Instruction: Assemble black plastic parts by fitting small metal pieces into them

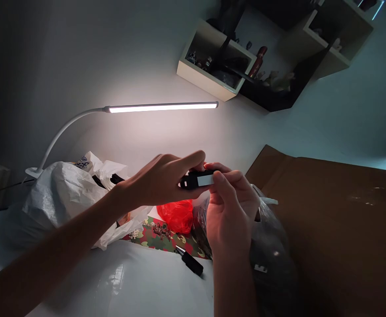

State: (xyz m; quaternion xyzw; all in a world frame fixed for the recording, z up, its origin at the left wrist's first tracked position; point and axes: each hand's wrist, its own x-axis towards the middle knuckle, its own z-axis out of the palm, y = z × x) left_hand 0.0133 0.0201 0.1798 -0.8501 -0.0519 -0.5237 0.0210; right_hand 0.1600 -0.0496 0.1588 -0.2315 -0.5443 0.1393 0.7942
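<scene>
A small black object with a pale rectangular panel [205, 180] on its side and a slotted loop at its left end is held up between both hands. My left hand [166, 178] comes from the left and grips it, with fingers closed around the loop end. The thumb of my right hand [231, 202] presses on the right end of the pale panel, and the fingers curl behind. What kind of object it is I cannot make out. Below the hands, a black piece with a pointed metal tip [190, 261] lies on the white table [146, 281].
A lit lamp [163, 107] arches over the table. White plastic bags [64, 198] sit left. A red bag [176, 215] and small metal parts [161, 230] lie on a camouflage-patterned sheet [146, 237]. Right stand a dark bag [272, 246] and a cardboard box [338, 229].
</scene>
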